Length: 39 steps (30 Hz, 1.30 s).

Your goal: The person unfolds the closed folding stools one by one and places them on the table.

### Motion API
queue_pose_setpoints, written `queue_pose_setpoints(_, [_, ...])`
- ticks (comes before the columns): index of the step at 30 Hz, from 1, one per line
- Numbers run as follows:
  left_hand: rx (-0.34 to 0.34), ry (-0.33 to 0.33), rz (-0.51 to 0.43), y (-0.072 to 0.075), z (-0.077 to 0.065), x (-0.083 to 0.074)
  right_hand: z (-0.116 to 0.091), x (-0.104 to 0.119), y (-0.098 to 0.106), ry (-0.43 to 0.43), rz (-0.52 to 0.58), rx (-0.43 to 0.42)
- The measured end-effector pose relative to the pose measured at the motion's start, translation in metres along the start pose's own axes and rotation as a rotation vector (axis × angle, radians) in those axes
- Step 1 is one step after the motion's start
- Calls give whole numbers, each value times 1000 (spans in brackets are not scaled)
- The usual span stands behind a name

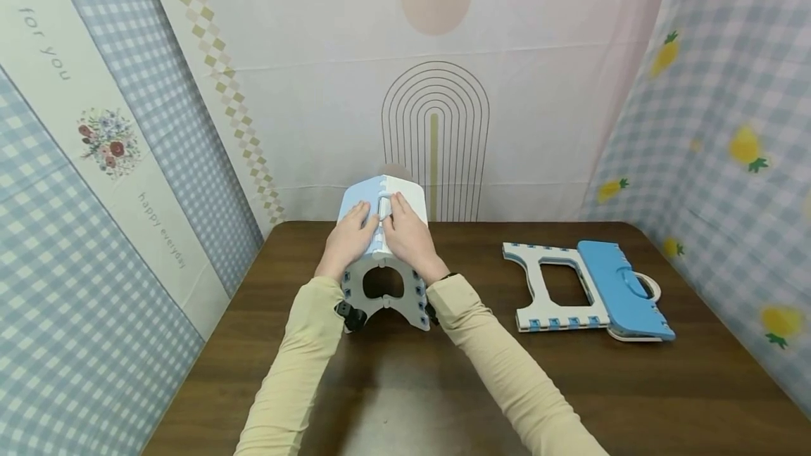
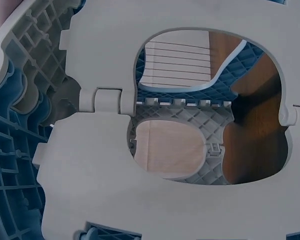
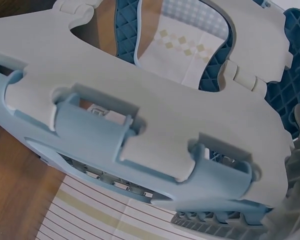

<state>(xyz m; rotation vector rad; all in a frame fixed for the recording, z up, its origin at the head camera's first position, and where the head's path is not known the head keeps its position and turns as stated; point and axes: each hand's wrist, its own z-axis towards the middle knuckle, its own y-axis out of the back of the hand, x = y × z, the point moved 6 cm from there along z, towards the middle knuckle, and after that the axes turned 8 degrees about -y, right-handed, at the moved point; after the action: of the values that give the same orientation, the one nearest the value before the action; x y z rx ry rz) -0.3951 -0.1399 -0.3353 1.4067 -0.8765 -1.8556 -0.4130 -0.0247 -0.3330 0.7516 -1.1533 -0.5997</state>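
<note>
A blue and white folding step stool (image 1: 383,256) stands partly unfolded on the table, its two top halves sloping down from a central hinge line. My left hand (image 1: 347,241) lies palm down on the blue half (image 1: 357,195), fingers pointing away from me. On the white half (image 1: 412,192) rests my right hand (image 1: 410,238), fingers extended beside the small handle slot at the hinge. Neither hand grips anything. In the left wrist view the white hinged end panel (image 2: 85,165) fills the frame. A blue hinged leg edge (image 3: 95,125) crosses the right wrist view.
A second blue and white folding stool (image 1: 611,280) lies folded flat on the right of the brown table (image 1: 405,400), its handle loop facing right. Patterned cloth (image 1: 329,104) hangs behind the table's far edge and along both sides.
</note>
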Motion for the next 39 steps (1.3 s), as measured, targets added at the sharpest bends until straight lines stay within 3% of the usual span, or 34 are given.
queue_pose_setpoints(8, [88, -19, 128, -5, -1, -1, -1, -1, -8, -21, -134, 83])
queue_pose_setpoints(16, [118, -49, 239, -12, 1, -1, -6, -2, -9, -36, -219, 116])
queue_pose_setpoints(24, [159, -36, 259, -15, -2, -1, -7, -3, -11, -39, -270, 134])
queue_pose_setpoints(30, [232, -46, 283, -14, -3, -2, -5, -1, -16, -51, -324, 222])
queue_pose_setpoints(39, [252, -46, 287, -10, -1, 1, 1, 2, -16, -40, -419, 337])
